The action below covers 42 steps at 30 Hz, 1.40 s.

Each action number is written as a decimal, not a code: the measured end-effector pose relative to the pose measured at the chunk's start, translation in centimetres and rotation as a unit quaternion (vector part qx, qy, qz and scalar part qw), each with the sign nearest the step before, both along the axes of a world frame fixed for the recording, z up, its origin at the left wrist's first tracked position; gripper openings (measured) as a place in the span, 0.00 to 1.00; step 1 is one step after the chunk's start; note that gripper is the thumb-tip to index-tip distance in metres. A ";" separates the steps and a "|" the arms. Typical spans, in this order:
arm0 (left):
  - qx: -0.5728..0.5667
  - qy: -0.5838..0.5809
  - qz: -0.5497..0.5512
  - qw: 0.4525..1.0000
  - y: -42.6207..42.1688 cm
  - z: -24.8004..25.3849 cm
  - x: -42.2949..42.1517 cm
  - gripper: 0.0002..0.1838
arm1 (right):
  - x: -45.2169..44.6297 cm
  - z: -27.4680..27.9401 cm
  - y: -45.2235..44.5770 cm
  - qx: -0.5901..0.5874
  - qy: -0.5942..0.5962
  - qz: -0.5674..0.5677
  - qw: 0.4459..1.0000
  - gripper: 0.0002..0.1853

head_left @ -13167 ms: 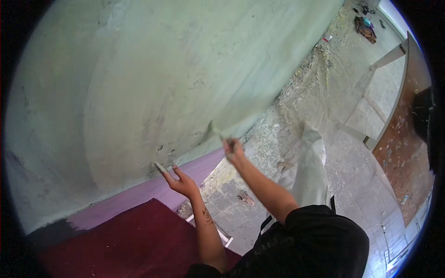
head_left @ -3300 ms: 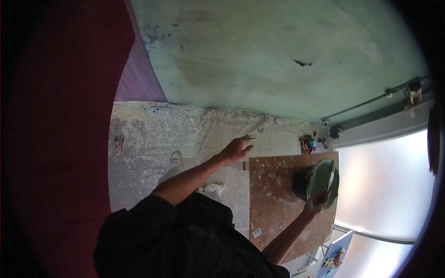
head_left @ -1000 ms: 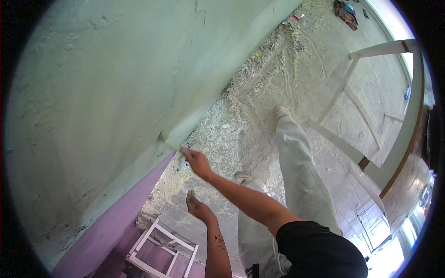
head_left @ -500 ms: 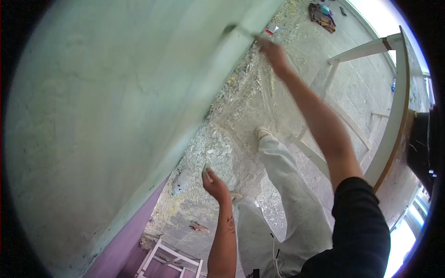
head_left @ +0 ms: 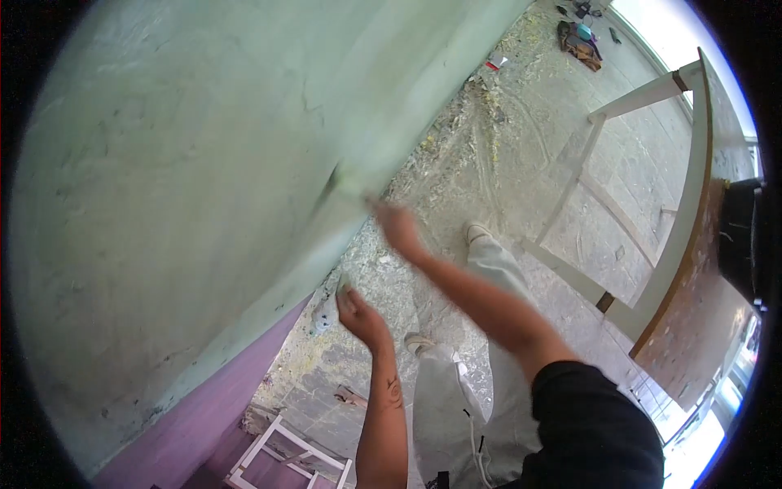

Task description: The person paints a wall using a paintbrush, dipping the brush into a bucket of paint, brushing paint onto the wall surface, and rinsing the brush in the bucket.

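My right hand point(head_left: 397, 228) is closed around the handle of a scraper point(head_left: 346, 181), blurred by motion. Its wide, dark-edged head lies against the pale green wall point(head_left: 204, 179). Lower down, near the foot of that wall, my left hand point(head_left: 362, 319) is raised with its fingers closed. A small pale greenish piece point(head_left: 344, 282) shows at its fingertips, too unclear to name. Faint cracks and darker smudges mark the wall surface.
Pale flakes and dust point(head_left: 383, 273) cover the floor along the wall. A whitish plastic item point(head_left: 323, 316) lies beside my left hand. On the right stands a white-legged wooden table point(head_left: 692, 269); a white frame point(head_left: 285, 452) is at bottom left. Dark cloth point(head_left: 578, 47) lies far off.
My right hand has swept the scraper down along the wall, toward my left hand. My left hand has shifted slightly left and up. The view has turned a little.
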<state>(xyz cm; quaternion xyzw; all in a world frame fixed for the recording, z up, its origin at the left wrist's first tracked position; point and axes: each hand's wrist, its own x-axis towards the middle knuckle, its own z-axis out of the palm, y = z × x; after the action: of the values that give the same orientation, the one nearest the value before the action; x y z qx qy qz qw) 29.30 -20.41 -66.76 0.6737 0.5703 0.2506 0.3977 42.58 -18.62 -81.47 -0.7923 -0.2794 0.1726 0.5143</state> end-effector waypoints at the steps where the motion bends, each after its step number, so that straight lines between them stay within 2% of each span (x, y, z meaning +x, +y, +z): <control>1: -0.015 -0.025 0.039 0.999 0.1 -0.5 -3.1 0.21 | -5.4 1.8 1.0 -0.060 0.163 0.046 0.984 0.20; 2: -0.001 0.036 0.056 0.998 0.4 -0.2 -6.1 0.22 | -10.2 3.9 1.6 0.023 0.257 0.015 0.966 0.20; 4: 0.026 0.066 0.107 0.992 0.1 0.6 -10.7 0.23 | -16.1 7.7 2.1 0.006 0.379 0.072 0.923 0.20; 5: 0.019 0.062 0.127 0.990 0.2 -0.6 -14.1 0.23 | -18.6 8.1 2.1 0.062 0.376 0.076 0.921 0.20; 6: 0.017 0.079 0.142 0.987 -0.1 0.1 -15.1 0.22 | -18.3 10.3 1.7 0.019 0.406 0.117 0.906 0.20; 8: -0.004 0.090 0.188 0.978 -0.8 1.3 -14.6 0.22 | -16.7 10.4 0.9 -0.031 0.400 0.180 0.898 0.19; 9: -0.002 0.087 0.187 0.978 -1.0 1.1 -13.8 0.22 | -14.9 9.6 0.5 -0.008 0.377 0.159 0.912 0.19; 10: -0.003 0.086 0.167 0.982 -1.3 0.6 -12.8 0.22 | -12.4 7.7 0.2 0.015 0.353 0.139 0.925 0.19; 11: -0.005 0.086 0.148 0.985 -1.6 0.0 -11.8 0.22 | -9.2 4.7 0.3 -0.011 0.196 0.117 0.974 0.17; 12: 0.012 0.118 0.101 0.988 -1.7 -1.0 -10.6 0.21 | -3.4 4.1 -0.5 0.011 0.228 0.101 0.968 0.18; 14: 0.010 0.094 0.065 0.993 -1.7 -1.9 -4.6 0.20 | 9.0 2.5 -2.1 0.009 0.102 0.049 0.994 0.20; 15: 0.016 0.064 0.040 0.997 -1.7 -2.4 -1.5 0.20 | 15.1 6.0 -3.1 -0.143 0.070 0.039 0.986 0.20; 16: 0.023 0.033 0.015 0.999 -1.5 -2.9 1.8 0.20 | 20.9 2.3 -4.3 0.015 0.042 -0.003 0.999 0.19; 17: 0.014 0.013 0.000 1.000 -1.3 -2.6 5.5 0.21 | 26.0 4.5 -5.4 -0.015 -0.020 -0.082 0.996 0.19; 18: 0.004 -0.007 -0.014 1.000 -1.2 -2.2 8.9 0.21 | 31.1 5.5 -6.5 0.054 -0.009 -0.111 0.992 0.18; 19: 0.000 -0.039 -0.040 0.998 -1.2 -0.9 12.6 0.21 | 35.2 8.4 -7.0 0.051 0.065 -0.204 0.976 0.19; 20: -0.006 -0.071 -0.063 0.995 -1.1 0.2 15.9 0.21 | 39.4 8.5 -7.6 0.095 0.032 -0.232 0.968 0.22; 22: 0.016 -0.124 -0.114 0.986 -0.7 0.3 20.3 0.21 | 42.9 12.5 -8.4 0.165 0.117 -0.304 0.931 0.24; 23: 0.013 -0.122 -0.111 0.986 -0.6 0.5 21.5 0.21 | 42.8 12.5 -8.5 0.161 0.119 -0.302 0.932 0.24; 25: -0.018 -0.134 -0.119 0.984 0.0 1.3 22.6 0.20 | 42.2 12.7 -7.9 0.229 0.123 -0.298 0.918 0.25; 26: -0.015 -0.133 -0.116 0.984 0.0 1.7 22.0 0.20 | 39.6 13.7 -7.2 0.140 0.155 -0.296 0.932 0.21; 27: -0.005 -0.131 -0.113 0.985 0.0 2.1 21.1 0.20 | 37.8 10.5 -6.9 -0.008 -0.061 -0.194 0.979 0.23; 28: 0.006 -0.129 -0.111 0.985 0.0 2.5 19.9 0.20 | 33.3 10.5 -6.0 -0.040 -0.049 -0.142 0.988 0.28; 29: 0.010 -0.131 -0.110 0.985 0.0 2.9 18.2 0.20 | 29.8 3.6 -4.4 -0.002 -0.181 -0.107 0.978 0.28; 30: 0.003 -0.104 -0.093 0.990 -0.3 3.2 15.7 0.20 | 23.5 3.8 -3.3 -0.013 -0.156 -0.086 0.984 0.26; 31: -0.005 -0.075 -0.075 0.994 -0.7 3.4 13.0 0.20 | 16.7 6.7 -2.2 -0.003 0.068 -0.096 0.993 0.23; 32: -0.016 -0.071 -0.060 0.996 -0.7 2.2 9.5 0.20 | 11.1 5.0 -1.4 0.040 0.007 -0.057 0.998 0.19; 33: 0.005 -0.048 -0.048 0.998 -0.7 1.6 6.0 0.20 | 5.4 6.9 -0.7 0.063 0.171 -0.036 0.983 0.18; 34: 0.001 -0.042 -0.034 0.999 -0.3 -0.9 1.3 0.20 | -0.1 4.9 0.7 0.114 0.214 -0.040 0.969 0.18; 35: -0.016 0.023 -0.008 1.000 -0.7 1.5 -0.9 0.19 | -3.1 9.6 0.5 -0.011 0.343 0.007 0.939 0.19; 36: 0.002 0.038 0.013 0.999 -0.5 0.4 -4.6 0.19 | -7.9 8.4 1.2 0.073 0.318 0.012 0.945 0.20; 37: 0.006 0.042 0.036 0.998 -0.4 0.9 -7.0 0.20 | -9.4 12.0 0.9 0.004 0.363 0.069 0.929 0.20; 38: 0.001 0.047 0.074 0.996 -0.2 0.6 -9.2 0.20 | -12.8 10.6 1.5 0.094 0.323 0.080 0.938 0.19; 39: 0.005 0.063 0.090 0.994 -0.3 1.5 -10.0 0.20 | -13.2 12.5 1.0 0.052 0.379 0.125 0.916 0.19; 40: 0.009 0.077 0.105 0.991 -0.2 2.3 -10.1 0.20 | -12.8 13.5 0.7 0.032 0.368 0.164 0.915 0.18; 42: 0.007 0.063 0.096 0.993 -0.2 2.9 -8.9 0.20 | -10.9 12.1 0.6 0.056 0.329 0.150 0.931 0.18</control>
<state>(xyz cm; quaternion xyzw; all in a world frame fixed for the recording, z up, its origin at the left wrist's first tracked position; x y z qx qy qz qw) 20.39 -20.57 -63.90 0.6332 0.6544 0.2486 0.3302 31.67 -18.02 -69.33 -0.6099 -0.2197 0.4823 0.5892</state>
